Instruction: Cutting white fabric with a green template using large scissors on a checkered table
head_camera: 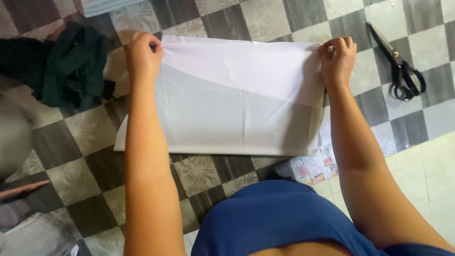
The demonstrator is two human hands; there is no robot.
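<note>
One printed item showed: a flat, glossy printed wrapper or leaflet (313,168) lay on the floor, partly tucked under the near right corner of the folded white cloth (237,99). It looked roughly rectangular and crumpled, white with red, pink and dark patches. Its exact kind could not be told.

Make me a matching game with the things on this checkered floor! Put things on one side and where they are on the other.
Things:
1. white folded cloth
2. black-handled scissors
3. dark green crumpled cloth
4. left hand

Places:
A. at the far left, in a heap
B. pinching the white cloth's top left corner
C. in the middle, spread flat
D. at the far right, lying alone

Pairs: 1-C, 2-D, 3-A, 4-B
</note>
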